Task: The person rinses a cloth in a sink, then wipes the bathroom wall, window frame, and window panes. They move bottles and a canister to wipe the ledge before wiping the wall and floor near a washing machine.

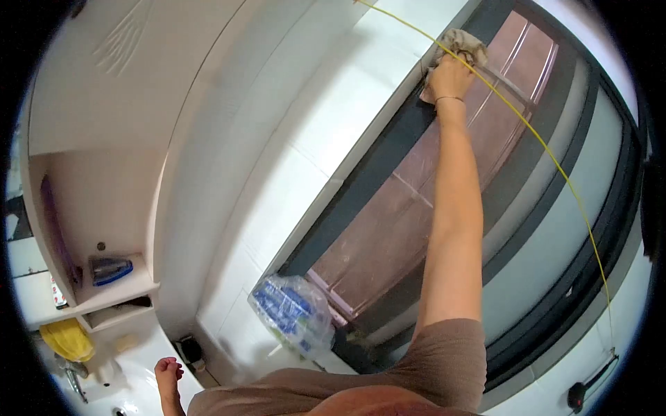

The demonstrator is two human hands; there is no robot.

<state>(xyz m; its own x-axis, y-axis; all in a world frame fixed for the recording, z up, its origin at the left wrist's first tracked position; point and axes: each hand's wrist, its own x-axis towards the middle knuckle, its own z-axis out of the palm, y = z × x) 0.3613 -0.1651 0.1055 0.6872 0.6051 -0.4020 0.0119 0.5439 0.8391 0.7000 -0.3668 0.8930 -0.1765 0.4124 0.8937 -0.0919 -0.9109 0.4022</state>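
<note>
My right hand [451, 80] is stretched up to the top part of a dark-framed window. Its fingers are closed on a crumpled, pale cloth with darker patches [463, 45], which lies against the frame beside the glass [388, 222]. A thin band circles the right wrist. My left hand [168, 374] is low at the left, near the white washbasin [142, 371], with its fingers curled in and nothing visible in them. A thin yellow cord [548, 149] crosses the view in front of the right hand and the window.
A clear plastic bag with blue-and-white packs [295, 312] stands on the ledge at the window's lower corner. A yellow cloth [67, 340] lies by the faucet [73, 378]. A blue-edged item [111, 270] sits on the cabinet shelf. White tiles [305, 166] border the window.
</note>
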